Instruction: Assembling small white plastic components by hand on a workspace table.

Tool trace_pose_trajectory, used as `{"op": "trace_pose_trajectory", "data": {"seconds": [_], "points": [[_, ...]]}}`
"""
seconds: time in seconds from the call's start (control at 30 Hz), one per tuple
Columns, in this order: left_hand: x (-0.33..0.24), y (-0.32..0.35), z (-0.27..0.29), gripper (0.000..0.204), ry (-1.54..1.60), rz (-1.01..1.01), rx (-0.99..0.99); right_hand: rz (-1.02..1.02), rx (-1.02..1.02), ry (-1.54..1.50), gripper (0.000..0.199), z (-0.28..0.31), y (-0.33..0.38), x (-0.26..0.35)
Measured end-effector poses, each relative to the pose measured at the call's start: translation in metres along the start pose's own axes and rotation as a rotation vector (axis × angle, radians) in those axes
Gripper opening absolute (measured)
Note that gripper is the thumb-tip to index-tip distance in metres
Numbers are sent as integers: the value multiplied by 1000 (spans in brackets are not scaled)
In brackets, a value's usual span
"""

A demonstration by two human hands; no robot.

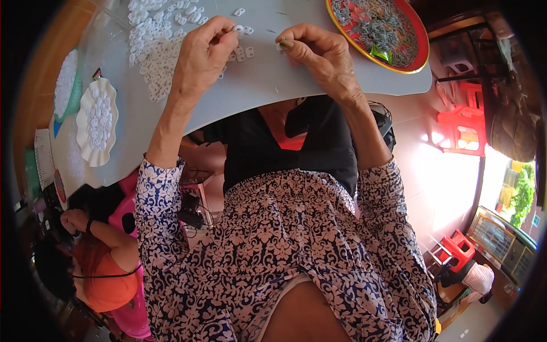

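Over the grey table (319,14), my left hand (205,56) is closed in a pinch on a small white plastic piece (239,29) with rounded ends. To its right, my right hand (326,56) is also pinched closed, its fingertips on something too small to make out. Several like white pieces (240,53) with two holes each lie between the hands, just under the left fingertips. A large spread of white plastic pieces (156,68) covers the table left of my left hand. The two hands are apart.
At the right stands a red round tray (426,45) with a yellow rim, holding small grey metal parts and a green packet (380,53). A wavy white dish (85,122) of white pieces is at left. Another person (111,273) sits lower left; red stools (462,128) stand right.
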State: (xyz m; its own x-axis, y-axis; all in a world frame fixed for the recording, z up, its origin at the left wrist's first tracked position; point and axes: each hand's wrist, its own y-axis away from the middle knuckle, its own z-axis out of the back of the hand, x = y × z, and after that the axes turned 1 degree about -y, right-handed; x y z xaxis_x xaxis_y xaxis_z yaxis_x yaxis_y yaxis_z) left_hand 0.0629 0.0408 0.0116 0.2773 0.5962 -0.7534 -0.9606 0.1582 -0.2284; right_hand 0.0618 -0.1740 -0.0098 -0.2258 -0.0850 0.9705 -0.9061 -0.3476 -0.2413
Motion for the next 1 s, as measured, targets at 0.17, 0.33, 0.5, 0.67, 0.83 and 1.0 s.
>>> {"op": "trace_pose_trajectory", "data": {"seconds": [0.17, 0.33, 0.5, 0.67, 0.83, 1.0], "points": [[-15, 10, -20, 10, 681, 164, -6, 121, 11, -122, 16, -4, -2, -2], [-19, 15, -34, 11, 658, 144, 44, 96, 37, -170, 15, -3, -3, -2], [-36, 12, -22, 18, 321, 102, 121, 54, -4, -178, 14, -1, -1, -2], [-25, 12, -29, 31, 695, 195, 51, 58, -64, -94, 18, -1, 1, 1], [-28, 10, -37, 32, 861, 208, 17, 104, -75, -177, 17, -6, 1, 3], [-30, 10, -39, 31, 849, 176, 5, 81, -93, -222, 19, -8, 1, 3]]}}
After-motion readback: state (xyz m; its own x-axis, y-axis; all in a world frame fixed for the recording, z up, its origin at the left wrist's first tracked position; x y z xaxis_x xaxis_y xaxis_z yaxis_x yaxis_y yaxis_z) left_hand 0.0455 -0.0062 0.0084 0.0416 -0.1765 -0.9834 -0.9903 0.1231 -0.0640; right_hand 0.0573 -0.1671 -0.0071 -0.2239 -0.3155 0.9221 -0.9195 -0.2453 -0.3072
